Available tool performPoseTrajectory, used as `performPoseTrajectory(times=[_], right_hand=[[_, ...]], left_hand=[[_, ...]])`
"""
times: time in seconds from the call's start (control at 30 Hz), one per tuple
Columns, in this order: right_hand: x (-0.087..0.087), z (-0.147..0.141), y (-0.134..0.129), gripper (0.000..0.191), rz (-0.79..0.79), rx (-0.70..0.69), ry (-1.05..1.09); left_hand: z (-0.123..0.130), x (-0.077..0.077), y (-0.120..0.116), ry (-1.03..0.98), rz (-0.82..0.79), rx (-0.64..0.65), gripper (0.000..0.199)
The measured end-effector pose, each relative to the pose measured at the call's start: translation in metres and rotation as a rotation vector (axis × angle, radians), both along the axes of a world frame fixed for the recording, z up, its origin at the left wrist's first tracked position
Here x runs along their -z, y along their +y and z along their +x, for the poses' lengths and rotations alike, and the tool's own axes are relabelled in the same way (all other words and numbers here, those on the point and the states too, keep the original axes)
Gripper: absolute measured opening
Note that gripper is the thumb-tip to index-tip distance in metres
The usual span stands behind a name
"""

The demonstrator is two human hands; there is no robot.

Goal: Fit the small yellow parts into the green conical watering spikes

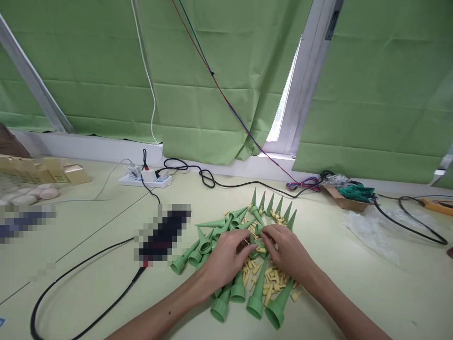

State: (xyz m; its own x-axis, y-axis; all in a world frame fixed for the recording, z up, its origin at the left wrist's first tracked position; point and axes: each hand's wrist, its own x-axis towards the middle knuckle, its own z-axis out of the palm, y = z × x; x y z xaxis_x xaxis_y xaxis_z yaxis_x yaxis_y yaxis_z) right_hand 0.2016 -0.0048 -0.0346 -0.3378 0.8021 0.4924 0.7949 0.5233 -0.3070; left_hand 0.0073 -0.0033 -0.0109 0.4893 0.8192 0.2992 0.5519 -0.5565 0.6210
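The left hand (231, 252) and the right hand (288, 250) are held close together over a heap on the pale table (406, 293). On the left hand the fingers are curled, and the thumb is brought near the forefinger with a small gap left; on the right hand the thumb and fingertips are drawn together. Bits of green and yellow are seen between them, but whether anything is gripped by either hand cannot be told.

The heap is made up of green cones (260, 288) and small yellow pegs (274, 278). Many cones are piled loosely beside and beyond the left hand. Nearer the person, several are laid with their wide open ends turned toward the viewer. Beyond the hands, a row of cones is set side by side with tips pointed away, and yellow pegs are scattered at their bases. Most of the loose pegs are spread below and between the hands.

To the left, a dark object (164, 233) is blurred into blocks, with a black cable (106, 245) led up to it. Farther back, plugs are seated in a white power strip (146, 183). At the right, crumpled plastic is held in a cardboard box (345, 200), and a clear bag (371, 231) is spread just beside it.
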Motion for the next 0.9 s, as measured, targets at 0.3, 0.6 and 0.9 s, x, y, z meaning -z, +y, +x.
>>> performPoseTrajectory(times=[0.3,0.6,0.9], right_hand=[[-0.0004,-0.0002,0.0005,0.017,0.008,0.003,0.004],[-0.0014,-0.0018,-0.0005,0.017,0.019,-0.004,-0.003],[-0.0035,-0.0026,-0.002,0.016,0.011,-0.004,0.025]], left_hand=[[-0.0016,0.0027,0.0043,0.024,0.031,-0.003,0.024],[-0.0026,0.0008,0.0034,0.018,0.058,0.057,0.021],[-0.0049,0.007,0.0035,0.08,0.032,0.064,0.014]])
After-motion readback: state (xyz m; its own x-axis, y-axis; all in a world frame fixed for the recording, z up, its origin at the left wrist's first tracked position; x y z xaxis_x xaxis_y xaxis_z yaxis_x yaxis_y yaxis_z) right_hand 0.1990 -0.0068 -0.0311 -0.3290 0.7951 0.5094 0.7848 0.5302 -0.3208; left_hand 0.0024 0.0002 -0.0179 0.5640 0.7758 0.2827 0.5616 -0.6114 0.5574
